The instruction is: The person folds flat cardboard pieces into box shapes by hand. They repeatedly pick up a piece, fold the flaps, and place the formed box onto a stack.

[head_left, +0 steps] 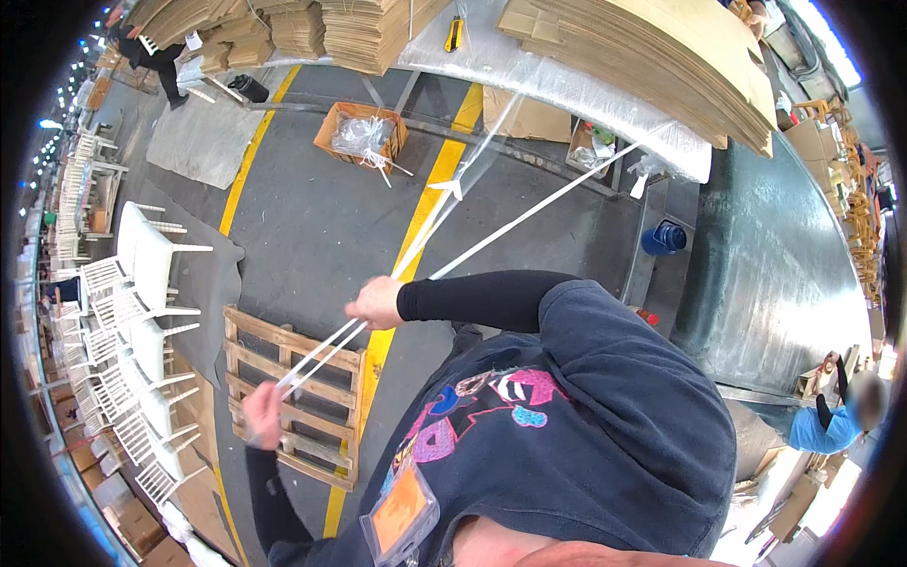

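Long white straps (529,214) stretch from the edge of the work table (605,102) down and left to my hands. My right hand (378,302) is closed around them above the floor. Farther down to the left, my left hand (263,414), slightly blurred, is also closed on them. Two strands run close together and taut between my hands. Beyond my right hand they spread apart, one rising steeply and one slanting to the right. A short white tail (449,186) sticks out from the upper strand. The straps' far ends at the table cannot be made out.
Flat cardboard stacks (652,61) and a yellow cutter (454,34) lie on the table. A wooden pallet (293,397), an open carton (361,135), white chairs (142,312) and a blue container (664,238) stand around me. A person in blue (827,425) works at right.
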A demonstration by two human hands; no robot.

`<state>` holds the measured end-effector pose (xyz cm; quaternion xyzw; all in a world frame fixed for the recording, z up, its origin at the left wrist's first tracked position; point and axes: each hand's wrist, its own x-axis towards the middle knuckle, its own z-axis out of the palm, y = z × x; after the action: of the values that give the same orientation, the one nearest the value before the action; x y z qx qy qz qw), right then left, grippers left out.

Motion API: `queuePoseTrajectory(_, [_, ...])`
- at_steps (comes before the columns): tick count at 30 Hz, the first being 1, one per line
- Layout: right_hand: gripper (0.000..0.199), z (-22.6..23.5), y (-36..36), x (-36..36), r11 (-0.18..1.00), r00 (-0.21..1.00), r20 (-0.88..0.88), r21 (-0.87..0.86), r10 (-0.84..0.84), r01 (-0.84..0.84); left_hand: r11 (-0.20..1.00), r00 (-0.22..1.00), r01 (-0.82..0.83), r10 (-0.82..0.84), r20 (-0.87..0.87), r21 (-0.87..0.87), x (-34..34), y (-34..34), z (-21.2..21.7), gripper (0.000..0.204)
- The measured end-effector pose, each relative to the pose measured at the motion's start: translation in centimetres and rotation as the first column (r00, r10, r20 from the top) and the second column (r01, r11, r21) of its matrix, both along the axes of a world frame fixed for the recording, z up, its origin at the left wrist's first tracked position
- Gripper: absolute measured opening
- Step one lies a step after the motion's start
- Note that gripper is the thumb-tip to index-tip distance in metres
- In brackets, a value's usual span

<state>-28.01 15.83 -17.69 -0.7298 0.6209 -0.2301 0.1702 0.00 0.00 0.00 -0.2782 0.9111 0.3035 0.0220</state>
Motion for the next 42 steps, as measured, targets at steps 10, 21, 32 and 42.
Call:
queuePoseTrajectory(10, [0.018,0.8,4.0,-2.0,0.994,0.995,0.087,0.099,0.038,-0.047,0.813,0.804,-0.573,0.531,-0.267,-0.108,15.5,-6.1,6.7,0.017])
queuePoseTrajectory(21, [0.032,29.0,1.0,-7.8,0.977,0.955,0.296,-0.203,-0.002,0.065,0.956,0.950,-0.191,0.123,-0.286,-0.224,-0.1,-12.6,1.8,0.060])
queuePoseTrajectory(32, [0.022,38.6,8.9,-13.1,0.683,0.847,0.395,-0.508,-0.357,0.525,-0.001,0.474,0.875,-0.208,-0.856,0.485,-33.1,14.1,9.1,0.067])
queuePoseTrajectory(42, [0.013,28.6,40.9,-27.7,-0.057,0.128,0.799,-0.198,-0.587,0.979,0.147,0.725,0.507,-0.605,-0.328,0.849,-34.8,15.7,1.5,0.034])
